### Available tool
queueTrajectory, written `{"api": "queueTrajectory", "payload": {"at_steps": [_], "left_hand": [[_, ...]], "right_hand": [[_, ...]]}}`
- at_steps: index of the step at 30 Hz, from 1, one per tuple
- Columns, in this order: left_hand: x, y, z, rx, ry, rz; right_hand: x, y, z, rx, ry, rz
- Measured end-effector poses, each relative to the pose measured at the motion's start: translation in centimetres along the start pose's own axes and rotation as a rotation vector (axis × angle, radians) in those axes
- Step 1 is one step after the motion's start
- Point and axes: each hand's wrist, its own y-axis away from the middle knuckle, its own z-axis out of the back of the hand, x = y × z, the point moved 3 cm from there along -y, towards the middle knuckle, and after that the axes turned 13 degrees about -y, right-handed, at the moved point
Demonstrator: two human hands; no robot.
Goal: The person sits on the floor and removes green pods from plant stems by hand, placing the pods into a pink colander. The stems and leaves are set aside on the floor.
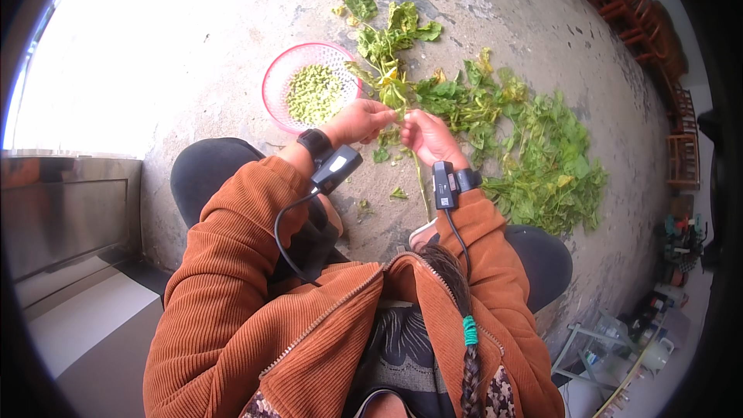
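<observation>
My left hand (363, 119) and my right hand (428, 134) meet in front of me, with finger and thumb of each pinched on a leafy bean plant (419, 177). Its pale stem runs down from between my fingers towards my shoe, and its leafy top (389, 40) spreads on the floor beyond. Whether a pod lies between my fingertips is hard to make out. Just left of the plant sits a round pink-rimmed plastic colander (273, 62). Shelled green beans (313, 92) are heaped in it. Both wrists carry a strapped device with a cable.
A large pile of leafy bean plants (548, 165) lies on the concrete floor (511, 17) to the right. Leaf scraps (398, 193) are scattered between my feet. A metal-fronted cabinet (69, 209) stands at the left. Stacked wooden chairs (624, 6) line the far right wall.
</observation>
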Motion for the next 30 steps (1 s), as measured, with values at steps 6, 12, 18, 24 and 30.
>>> {"api": "queueTrajectory", "payload": {"at_steps": [6, 12, 18, 24, 30], "left_hand": [[-0.4, -0.3, -0.2, -0.26, -0.495, -0.294], [-0.5, -0.4, -0.1, -0.21, -0.478, -0.303], [-0.5, 0.2, -0.3, 0.124, 0.078, -0.07], [-0.7, 0.2, -0.3, 0.135, 0.147, -0.038], [-0.7, 0.3, -0.1, 0.133, 0.147, -0.037]], "right_hand": [[0.2, 0.2, -0.7, 0.005, 0.183, 0.079], [0.6, 0.2, -1.0, -0.022, 0.248, 0.094], [0.5, 0.1, -0.8, 0.107, -0.021, -0.021], [0.5, 0.1, -1.1, 0.055, 0.081, 0.052], [0.1, 0.2, -1.6, 0.076, 0.042, 0.018]]}}
